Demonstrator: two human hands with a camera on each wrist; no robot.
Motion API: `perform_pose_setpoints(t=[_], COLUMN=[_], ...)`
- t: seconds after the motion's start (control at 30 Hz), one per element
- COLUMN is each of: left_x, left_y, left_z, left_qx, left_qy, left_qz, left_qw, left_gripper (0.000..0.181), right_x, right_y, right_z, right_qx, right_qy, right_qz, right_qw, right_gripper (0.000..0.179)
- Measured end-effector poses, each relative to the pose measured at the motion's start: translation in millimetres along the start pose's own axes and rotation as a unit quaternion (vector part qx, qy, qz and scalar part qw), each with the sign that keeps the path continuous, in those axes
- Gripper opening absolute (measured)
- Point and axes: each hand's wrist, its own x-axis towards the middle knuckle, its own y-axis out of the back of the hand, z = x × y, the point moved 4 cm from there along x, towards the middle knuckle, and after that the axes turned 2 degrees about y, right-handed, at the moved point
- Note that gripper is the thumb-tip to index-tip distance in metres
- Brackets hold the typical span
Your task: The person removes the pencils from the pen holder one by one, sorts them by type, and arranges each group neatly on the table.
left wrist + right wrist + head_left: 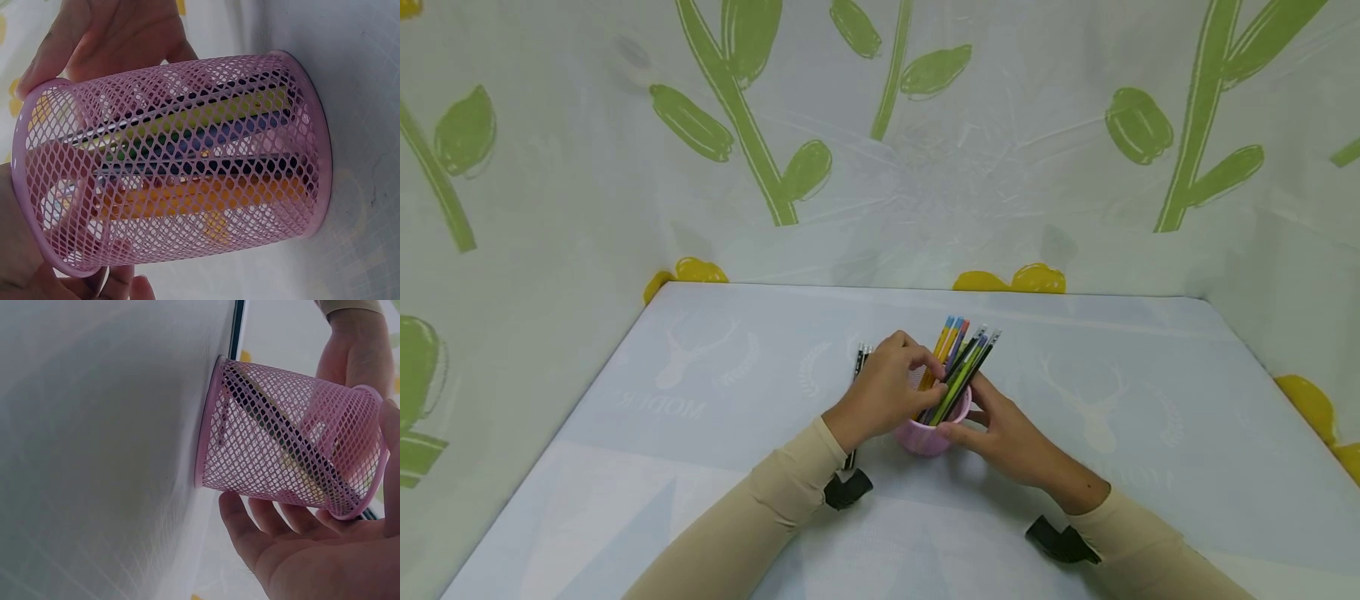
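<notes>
At the left of the work, a few black pencils [859,360] with pale ends lie on the table [700,450], partly hidden by the left hand [891,383]. That hand arches over the left rim of the pink mesh cup [925,440], thumb and forefinger bent and apart beside the gathered pencils [957,383] (whether they pinch one, I cannot tell). The cup stands on its base between both hands, its pencils leaning right, orange ones leftmost, green and black further over. The right hand [1011,437] grips the cup's right side, thumb at the rim, fingers curved along the mesh.
</notes>
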Motion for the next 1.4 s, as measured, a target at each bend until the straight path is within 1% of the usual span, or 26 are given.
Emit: perform_pose_setpoints(t=[0.1, 0.23, 0.47, 0.7, 0.83, 0.9, 1.13, 1.23, 1.4], left_x=[-0.2, -0.4, 0.3, 0.7, 0.1, -0.6, -3.5, -5.3, -6.9], left_y=[0.9, 2.3, 7.3, 17.5, 23.5, 27.2, 41.4, 48.8, 60.8], left_z=[-1.7, -4.9, -8.1, -6.9, -3.7, -0.9, 5.1, 7.0, 8.0], left_qx=[-0.01, -0.035, -0.05, -0.091, -0.11, -0.122, -0.173, -0.182, -0.191], left_qy=[0.003, 0.011, -0.002, -0.003, -0.018, -0.035, -0.08, -0.092, -0.099], left_qz=[-0.002, -0.005, -0.002, 0.021, 0.04, 0.054, 0.093, 0.11, 0.133], left_qw=[0.9999, 0.9993, 0.9988, 0.9956, 0.9929, 0.9904, 0.9772, 0.9729, 0.9674], left_gripper=[0.008, 0.008, 0.01, 0.012, 0.01, 0.009, 0.01, 0.01, 0.012], right_x=[0.4, 0.5, 0.3, 0.3, 0.1, 0.1, 0.7, 0.8, 0.9], right_y=[-0.3, -0.8, -0.7, -0.9, -0.9, -1.0, -1.1, -1.3, -2.0], right_z=[0.4, 0.3, -0.9, -1.2, 0.2, 1.0, 2.3, 2.5, 2.5], right_qx=[0.0, 0.001, 0.009, 0.011, 0.004, 0.0, -0.003, -0.002, 0.0], right_qy=[0.003, 0.006, 0.011, 0.008, 0.003, 0.001, -0.01, -0.018, -0.029], right_qz=[0.0, -0.002, -0.003, -0.005, -0.004, -0.002, 0.001, 0.001, 0.001], right_qw=[1.0, 1.0, 0.9999, 0.9999, 1.0, 1.0, 0.9999, 0.9998, 0.9996], right_gripper=[0.084, 0.084, 0.081, 0.08, 0.084, 0.084, 0.087, 0.089, 0.09])
